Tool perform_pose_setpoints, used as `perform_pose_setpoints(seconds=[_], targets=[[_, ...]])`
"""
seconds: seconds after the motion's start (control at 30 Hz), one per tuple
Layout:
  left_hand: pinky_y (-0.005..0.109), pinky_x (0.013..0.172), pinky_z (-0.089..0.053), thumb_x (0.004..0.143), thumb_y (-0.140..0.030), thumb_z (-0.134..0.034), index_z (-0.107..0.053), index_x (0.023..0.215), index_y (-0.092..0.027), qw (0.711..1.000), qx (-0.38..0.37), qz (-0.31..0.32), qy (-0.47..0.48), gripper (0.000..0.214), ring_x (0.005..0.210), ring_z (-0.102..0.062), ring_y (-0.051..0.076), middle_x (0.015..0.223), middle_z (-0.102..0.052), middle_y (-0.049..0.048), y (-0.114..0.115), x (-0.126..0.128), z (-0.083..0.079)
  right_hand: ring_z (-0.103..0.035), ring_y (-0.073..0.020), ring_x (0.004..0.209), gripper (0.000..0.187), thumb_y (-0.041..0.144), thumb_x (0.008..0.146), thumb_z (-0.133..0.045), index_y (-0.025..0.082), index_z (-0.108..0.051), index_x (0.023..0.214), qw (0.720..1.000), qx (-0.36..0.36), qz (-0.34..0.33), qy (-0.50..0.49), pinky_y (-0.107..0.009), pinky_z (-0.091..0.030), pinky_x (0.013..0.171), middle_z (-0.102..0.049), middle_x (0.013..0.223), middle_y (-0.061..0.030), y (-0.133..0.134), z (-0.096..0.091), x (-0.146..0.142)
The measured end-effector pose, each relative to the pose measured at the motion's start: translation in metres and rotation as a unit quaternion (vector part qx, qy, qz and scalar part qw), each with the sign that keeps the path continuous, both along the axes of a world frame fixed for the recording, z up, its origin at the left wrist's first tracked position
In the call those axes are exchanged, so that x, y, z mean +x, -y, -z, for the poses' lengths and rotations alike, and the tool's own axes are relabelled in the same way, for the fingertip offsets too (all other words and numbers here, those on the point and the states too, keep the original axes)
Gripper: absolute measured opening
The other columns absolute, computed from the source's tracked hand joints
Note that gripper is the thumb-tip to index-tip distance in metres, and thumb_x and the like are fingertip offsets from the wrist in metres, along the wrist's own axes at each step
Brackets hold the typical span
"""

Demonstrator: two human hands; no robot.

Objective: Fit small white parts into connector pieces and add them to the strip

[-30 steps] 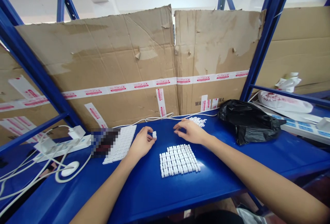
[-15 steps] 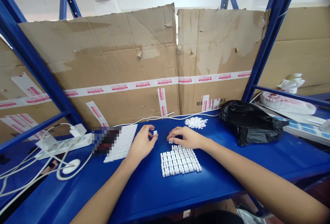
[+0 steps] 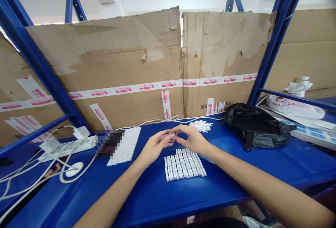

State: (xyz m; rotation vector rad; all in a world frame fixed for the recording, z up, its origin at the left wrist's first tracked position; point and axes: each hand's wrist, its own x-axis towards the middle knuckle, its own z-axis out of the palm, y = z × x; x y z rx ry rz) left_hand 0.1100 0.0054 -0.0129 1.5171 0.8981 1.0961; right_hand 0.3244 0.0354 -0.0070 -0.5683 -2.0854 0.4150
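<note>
White piece (image 3: 172, 134) pinched between the closed fingertips of left hand (image 3: 154, 144) and right hand (image 3: 193, 139), over the table; piece rows (image 3: 183, 165) at 6 o'clock, loose pile (image 3: 201, 126) at 1 o'clock

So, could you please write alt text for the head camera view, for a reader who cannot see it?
The left hand and right hand meet at the fingertips around a small white piece, above a neat grid of white pieces on a blue shelf. A loose white pile lies beyond, beside a black bag, with torn cardboard behind.
</note>
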Motion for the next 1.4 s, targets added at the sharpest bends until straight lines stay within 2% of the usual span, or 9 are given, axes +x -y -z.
perform_pose_setpoints(seconds=[0.2, 0.5, 0.83, 0.93, 1.0, 1.13, 1.23, 1.3, 1.4], targets=[[0.044, 0.102, -0.058, 0.087, -0.042, -0.077, -0.071, 0.129, -0.017, 0.997, -0.061, 0.007, 0.050, 0.049, 0.105, -0.076, 0.025, 0.122, -0.077, 0.0140, 0.005, 0.001, -0.005, -0.070, -0.0174, 0.098, 0.020, 0.023, 0.099, -0.064, 0.023, -0.067, 0.118, 0.999, 0.044, -0.014, 0.008, -0.035, -0.058, 0.090, -0.074, 0.108, -0.0061, 0.013, -0.005, -0.003], [0.048, 0.112, -0.052, 0.082, -0.033, -0.084, -0.077, 0.116, -0.015, 0.986, -0.093, -0.019, 0.135, 0.039, 0.118, -0.071, 0.029, 0.124, -0.076, 0.0140, 0.002, 0.001, -0.002, -0.066, -0.0188, 0.097, 0.009, 0.020, 0.097, -0.063, 0.023, -0.068, 0.104, 0.996, 0.065, 0.059, 0.019, -0.036, -0.056, 0.090, -0.072, 0.099, -0.0046, 0.013, -0.001, -0.008], [0.045, 0.112, -0.053, 0.083, -0.030, -0.083, -0.072, 0.104, -0.015, 0.984, -0.123, -0.016, 0.129, 0.028, 0.116, -0.072, 0.027, 0.115, -0.078, 0.0132, 0.001, -0.001, -0.001, -0.065, -0.0215, 0.100, 0.020, 0.012, 0.099, -0.050, 0.021, -0.067, 0.101, 0.982, 0.148, 0.065, 0.095, -0.036, -0.056, 0.084, -0.073, 0.098, -0.0079, 0.017, 0.004, -0.014], [0.043, 0.111, -0.053, 0.078, -0.023, -0.087, -0.070, 0.106, -0.015, 0.975, -0.173, -0.012, 0.135, 0.033, 0.114, -0.073, 0.027, 0.114, -0.078, 0.0150, 0.002, -0.001, -0.001, -0.064, -0.0220, 0.099, 0.019, 0.013, 0.099, -0.050, 0.021, -0.067, 0.098, 0.977, 0.157, 0.103, 0.106, -0.036, -0.055, 0.084, -0.073, 0.097, -0.0081, 0.010, 0.003, -0.013], [0.044, 0.111, -0.054, 0.074, -0.021, -0.089, -0.069, 0.108, -0.015, 0.973, -0.193, -0.009, 0.125, 0.040, 0.112, -0.074, 0.028, 0.114, -0.078, 0.0166, 0.002, -0.001, -0.001, -0.064, -0.0221, 0.096, 0.018, 0.012, 0.098, -0.052, 0.021, -0.068, 0.097, 0.967, 0.145, 0.173, 0.116, -0.035, -0.053, 0.084, -0.072, 0.096, -0.0082, -0.001, 0.001, -0.005], [0.045, 0.106, -0.056, 0.072, -0.026, -0.091, -0.067, 0.111, -0.017, 0.992, -0.086, -0.077, 0.054, 0.047, 0.108, -0.075, 0.026, 0.115, -0.077, 0.0138, -0.001, -0.004, -0.001, -0.063, -0.0242, 0.088, 0.013, 0.014, 0.095, -0.057, 0.020, -0.069, 0.093, 0.911, 0.089, 0.349, 0.204, -0.032, -0.048, 0.074, -0.071, 0.087, -0.0095, -0.031, -0.001, 0.029], [0.042, 0.099, -0.059, 0.073, -0.030, -0.089, -0.067, 0.107, -0.019, 0.989, 0.035, -0.140, -0.025, 0.042, 0.101, -0.076, 0.024, 0.105, -0.078, 0.0089, -0.002, -0.005, -0.002, -0.061, -0.0284, 0.093, 0.012, 0.015, 0.095, -0.057, 0.018, -0.069, 0.091, 0.886, 0.063, 0.391, 0.241, -0.033, -0.046, 0.074, -0.071, 0.083, -0.0126, -0.044, 0.002, 0.052], [0.041, 0.095, -0.061, 0.076, -0.031, -0.085, -0.067, 0.106, -0.020, 0.979, 0.101, -0.162, -0.073, 0.036, 0.097, -0.076, 0.023, 0.101, -0.078, 0.0072, 0.000, -0.005, -0.003, -0.062, -0.0280, 0.095, 0.013, 0.019, 0.097, -0.058, 0.018, -0.069, 0.091, 0.904, 0.048, 0.365, 0.216, -0.034, -0.047, 0.078, -0.073, 0.086, -0.0118, -0.044, 0.004, 0.054], [0.039, 0.092, -0.062, 0.082, -0.030, -0.079, -0.067, 0.105, -0.021, 0.959, 0.177, -0.178, -0.129, 0.028, 0.091, -0.076, 0.021, 0.104, -0.077, 0.0060, 0.003, -0.003, -0.004, -0.065, -0.0231, 0.090, 0.018, 0.025, 0.101, -0.055, 0.020, -0.071, 0.093, 0.957, 0.015, 0.247, 0.151, -0.033, -0.048, 0.081, -0.075, 0.092, -0.0075, -0.030, 0.004, 0.036]])
